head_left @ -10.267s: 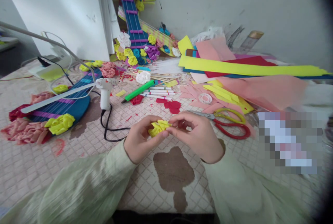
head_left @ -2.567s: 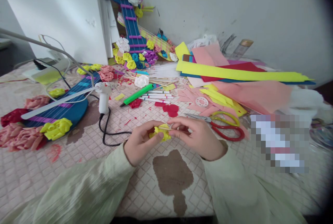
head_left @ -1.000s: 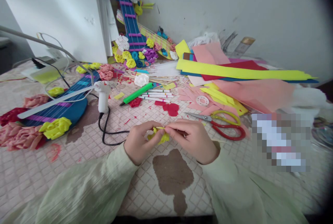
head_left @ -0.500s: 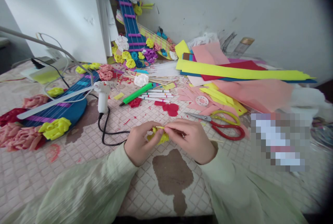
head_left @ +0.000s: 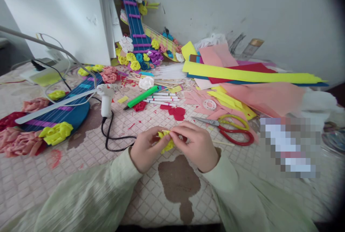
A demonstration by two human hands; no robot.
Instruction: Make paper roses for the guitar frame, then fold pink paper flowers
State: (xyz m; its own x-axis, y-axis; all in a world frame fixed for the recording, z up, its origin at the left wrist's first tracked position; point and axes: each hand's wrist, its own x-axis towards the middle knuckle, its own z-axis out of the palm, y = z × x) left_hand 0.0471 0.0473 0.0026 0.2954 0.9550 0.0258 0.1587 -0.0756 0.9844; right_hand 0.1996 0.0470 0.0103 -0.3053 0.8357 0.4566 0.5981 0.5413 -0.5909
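Between my two hands is a yellow crepe-paper flower [head_left: 167,147], low over the middle of the table. My left hand [head_left: 147,148] is closed on it, thumb and fingers pinching from the left. From the other side, my right hand [head_left: 196,145] pinches its top edge, fingertips against my left thumb. Part of the flower is hidden behind the fingers. A thin wooden stick [head_left: 223,143] lies just right of my right hand. Beyond that hand rest the scissors [head_left: 219,122], with red and yellow handles. Red paper scraps [head_left: 177,112] lie in front of both hands.
A white glue gun [head_left: 106,102] stands left of centre, its black cord reaching toward my left wrist. Paper guitars [head_left: 81,108] with flowers lie at the left and lean at the back. Markers [head_left: 161,99], a green tool [head_left: 141,98] and crepe-paper strips [head_left: 253,74] spread across the far side.
The yellow flower has turned a little in my fingers, and more of it shows above my left thumb. My right hand has shifted slightly left.
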